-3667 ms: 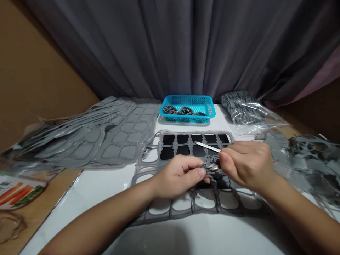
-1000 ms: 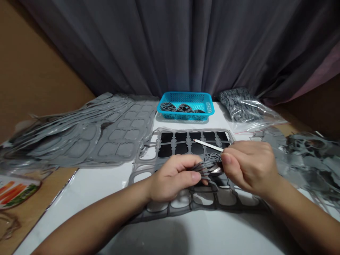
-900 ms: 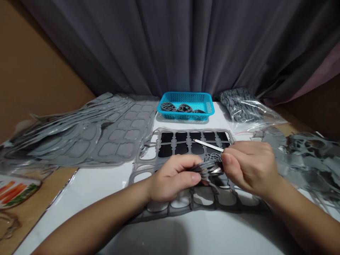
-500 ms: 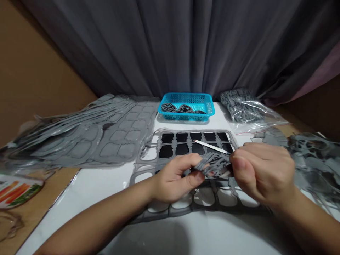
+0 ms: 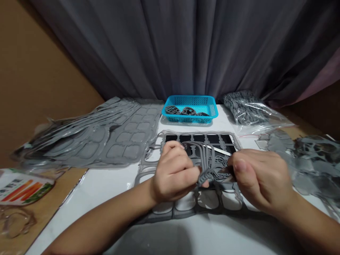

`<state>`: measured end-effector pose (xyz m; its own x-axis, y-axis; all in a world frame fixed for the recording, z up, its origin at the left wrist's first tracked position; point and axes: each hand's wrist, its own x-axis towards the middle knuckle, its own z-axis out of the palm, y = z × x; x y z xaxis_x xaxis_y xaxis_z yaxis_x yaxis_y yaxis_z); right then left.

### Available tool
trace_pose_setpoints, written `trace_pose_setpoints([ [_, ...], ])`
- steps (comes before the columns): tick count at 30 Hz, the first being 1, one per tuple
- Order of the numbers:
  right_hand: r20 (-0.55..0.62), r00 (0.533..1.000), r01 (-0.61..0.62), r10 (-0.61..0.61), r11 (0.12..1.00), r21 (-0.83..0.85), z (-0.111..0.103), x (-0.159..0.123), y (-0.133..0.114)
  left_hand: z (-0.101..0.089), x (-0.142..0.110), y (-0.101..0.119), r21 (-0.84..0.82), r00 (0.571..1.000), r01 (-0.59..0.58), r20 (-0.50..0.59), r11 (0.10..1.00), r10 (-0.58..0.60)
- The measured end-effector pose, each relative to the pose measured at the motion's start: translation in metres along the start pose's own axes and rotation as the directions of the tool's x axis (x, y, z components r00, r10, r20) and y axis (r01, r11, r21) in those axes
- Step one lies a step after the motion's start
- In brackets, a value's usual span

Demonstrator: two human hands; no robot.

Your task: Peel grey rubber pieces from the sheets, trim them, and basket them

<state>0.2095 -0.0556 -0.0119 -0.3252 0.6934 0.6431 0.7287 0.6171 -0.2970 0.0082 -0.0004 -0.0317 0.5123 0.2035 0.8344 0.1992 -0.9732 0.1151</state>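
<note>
My left hand (image 5: 172,173) and my right hand (image 5: 261,177) meet above a grey moulded sheet (image 5: 170,212) with black rectangular pads (image 5: 225,139) set in its openings. Between my hands is a bunch of looped grey rubbery strips (image 5: 205,161). My left fingers pinch them, and their far ends are partly hidden. My right fingers close on a slim white-handled tool (image 5: 219,149) with a metal tip (image 5: 225,179), and most of the tool is hidden by the strips and that hand.
A blue plastic basket (image 5: 190,119) holding dark grey loops stands behind the sheet. A clear bag of grey pieces (image 5: 249,113) lies to its right. Stacked grey sheets (image 5: 106,138) are at left, a grey heap (image 5: 310,159) at right, and a printed carrot packet (image 5: 23,187) on the wooden surface.
My hands have spread further apart, with the right hand moved right. The grey strips now stand up in a taller, looser bunch, and less of the white handle shows.
</note>
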Motion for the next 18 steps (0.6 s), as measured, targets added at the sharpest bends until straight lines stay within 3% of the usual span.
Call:
trace_pose_setpoints([
  [6,0.033,0.999,0.024,-0.024,1.0,-0.005,0.0,0.001,-0.003,0.001,0.001,0.002,0.061,1.0,-0.02,0.02,0.998,0.019],
  [10,0.035,0.999,0.015,-0.014,1.0,-0.025,-0.002,0.001,-0.005,-0.005,0.005,0.001,0.223,0.991,-0.136,0.043,0.965,0.13],
  [15,-0.053,0.999,-0.017,0.006,0.978,-0.206,-0.001,0.001,-0.005,-0.019,0.013,0.008,0.426,0.974,-0.186,0.198,0.885,0.11],
  [18,-0.069,0.998,-0.03,0.011,0.956,-0.29,-0.001,0.001,-0.005,-0.019,0.014,0.01,0.461,0.974,-0.184,0.207,0.868,0.096],
])
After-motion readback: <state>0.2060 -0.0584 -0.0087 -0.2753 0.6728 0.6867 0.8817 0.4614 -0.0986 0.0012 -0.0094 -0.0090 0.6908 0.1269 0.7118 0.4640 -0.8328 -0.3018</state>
